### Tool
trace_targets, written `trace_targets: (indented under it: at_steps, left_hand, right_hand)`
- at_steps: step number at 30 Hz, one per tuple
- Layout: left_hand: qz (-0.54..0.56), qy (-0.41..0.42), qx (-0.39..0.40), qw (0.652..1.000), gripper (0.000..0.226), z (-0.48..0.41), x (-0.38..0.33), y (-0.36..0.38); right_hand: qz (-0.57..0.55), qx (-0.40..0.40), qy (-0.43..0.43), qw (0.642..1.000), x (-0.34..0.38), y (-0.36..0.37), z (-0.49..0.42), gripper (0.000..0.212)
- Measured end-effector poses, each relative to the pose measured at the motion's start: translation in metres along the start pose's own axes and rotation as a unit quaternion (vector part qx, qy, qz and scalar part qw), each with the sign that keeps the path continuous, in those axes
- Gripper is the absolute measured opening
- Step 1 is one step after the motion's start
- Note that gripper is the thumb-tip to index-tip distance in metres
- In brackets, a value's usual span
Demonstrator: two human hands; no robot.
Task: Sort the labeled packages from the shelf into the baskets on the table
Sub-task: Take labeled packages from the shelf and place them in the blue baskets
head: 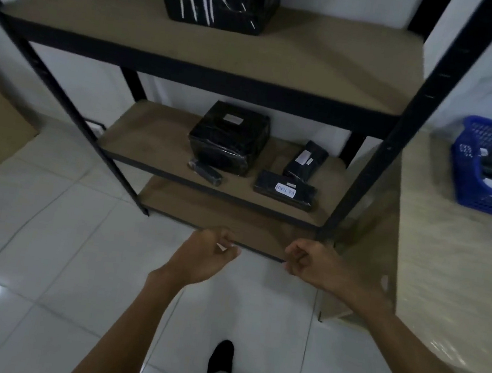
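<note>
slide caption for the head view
Head view: left hand and right hand, fingers curled, in front of black packages on the shelf; blue basket at right.

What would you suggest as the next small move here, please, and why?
Probably reach the right hand toward the flat black wrapped package with the handwritten white label. Neither it nor the left hand holds a package. This one lies by the front edge of the middle brown shelf board, label up, on the side of the blue plastic basket.
</note>
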State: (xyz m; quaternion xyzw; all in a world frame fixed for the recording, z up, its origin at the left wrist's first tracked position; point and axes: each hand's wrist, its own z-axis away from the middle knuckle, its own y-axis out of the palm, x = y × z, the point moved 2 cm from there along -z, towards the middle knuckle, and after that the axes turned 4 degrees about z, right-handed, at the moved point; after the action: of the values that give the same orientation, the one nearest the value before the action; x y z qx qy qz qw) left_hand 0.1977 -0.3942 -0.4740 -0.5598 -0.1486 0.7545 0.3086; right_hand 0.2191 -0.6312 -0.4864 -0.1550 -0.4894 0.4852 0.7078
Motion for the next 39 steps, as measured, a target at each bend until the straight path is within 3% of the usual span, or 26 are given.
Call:
trace_targets:
  at_steps: [9, 15, 20, 33, 39]
  left_hand:
    - [-0.022, 0.027, 0.098, 0.995, 0.016, -0.17, 0.065, 0.031]
    - [-0.135, 0.073, 0.015, 0.988, 0.029, -0.251, 0.1, 0.064]
    - [-0.24, 0.124, -0.088, 0.959, 0.049, -0.288, 0.126, 0.086]
    - [-0.254, 0.146, -0.11, 0.95, 0.059, -0.308, 0.156, 0.111]
    - [-0.28, 0.152, -0.112, 0.941, 0.057, -0.308, 0.157, 0.11]
  right_hand:
    - [0.04, -0.037, 0.068, 0.996, -0.02, 0.014, -0.142, 0.038]
    - [0.128, -0.102, 0.08, 0.983, -0.056, 0.004, -0.218, 0.055]
    - [0.163, -0.158, 0.096, 0.969, -0.088, -0.005, -0.261, 0.069]
    - [0.252, -0.193, 0.09, 0.944, -0.109, 0.001, -0.281, 0.086]
    - [0.182, -0.178, 0.081, 0.964, -0.099, 0.012, -0.284, 0.085]
